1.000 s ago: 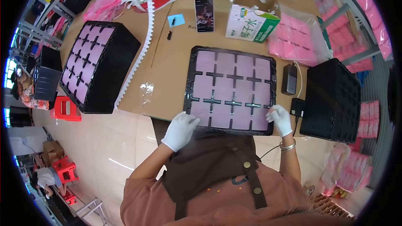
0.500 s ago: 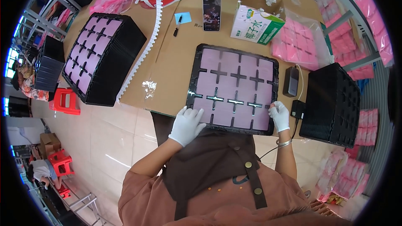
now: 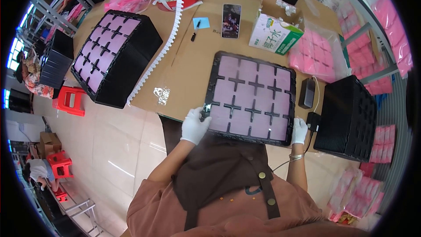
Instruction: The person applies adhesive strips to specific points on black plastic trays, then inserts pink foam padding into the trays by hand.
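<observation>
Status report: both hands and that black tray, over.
Left hand gripping black tray's near-left corner. Right hand on near-right corner. Tray flat on cardboard-covered table, pink pieces in its cells. Black adapter close by right hand.

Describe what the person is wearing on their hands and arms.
Both the left hand and the right hand wear thin white gloves. A silver bracelet circles the right wrist. The forearms are bare, with short rust-brown sleeves above and a dark brown apron in front.

Bare cardboard (image 3: 188,68) between tray (image 3: 252,96) and stack (image 3: 112,57)
</observation>
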Tool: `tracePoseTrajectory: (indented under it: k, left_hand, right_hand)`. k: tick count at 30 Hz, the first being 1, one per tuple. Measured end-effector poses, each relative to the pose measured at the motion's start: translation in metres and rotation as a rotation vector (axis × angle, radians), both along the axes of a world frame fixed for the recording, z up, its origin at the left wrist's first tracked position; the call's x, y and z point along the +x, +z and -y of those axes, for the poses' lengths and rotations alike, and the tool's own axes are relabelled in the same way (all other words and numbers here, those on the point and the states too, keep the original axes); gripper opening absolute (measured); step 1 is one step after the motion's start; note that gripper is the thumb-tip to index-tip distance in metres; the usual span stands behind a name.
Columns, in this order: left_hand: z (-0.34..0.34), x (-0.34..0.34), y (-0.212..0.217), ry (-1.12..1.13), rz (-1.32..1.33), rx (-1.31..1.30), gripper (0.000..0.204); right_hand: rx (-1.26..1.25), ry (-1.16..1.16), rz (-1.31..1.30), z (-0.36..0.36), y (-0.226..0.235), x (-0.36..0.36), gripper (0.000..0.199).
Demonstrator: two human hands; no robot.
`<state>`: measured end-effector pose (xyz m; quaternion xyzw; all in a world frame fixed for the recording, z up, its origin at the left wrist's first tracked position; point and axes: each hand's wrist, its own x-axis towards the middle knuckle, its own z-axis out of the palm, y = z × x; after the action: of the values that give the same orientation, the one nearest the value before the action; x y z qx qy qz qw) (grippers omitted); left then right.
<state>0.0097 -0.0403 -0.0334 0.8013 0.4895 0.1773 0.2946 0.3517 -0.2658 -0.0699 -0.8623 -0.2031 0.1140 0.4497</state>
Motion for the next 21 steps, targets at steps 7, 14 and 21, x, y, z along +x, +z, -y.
tracePoseTrajectory:
  k: [7,14,21]
  left_hand:
    - [0.011,-0.011,0.022,0.176,0.551,-0.377,0.044]
    - [-0.072,-0.129,0.131,0.523,0.933,0.055,0.035]
    - [-0.221,-0.267,0.136,0.97,0.931,0.239,0.042]
  right_hand:
    - [0.443,-0.193,-0.298,-0.007,0.063,-0.029,0.028]
    - [0.44,0.396,-0.349,-0.093,0.139,-0.09,0.03]
    - [0.259,0.679,-0.619,-0.131,0.113,-0.127,0.014]
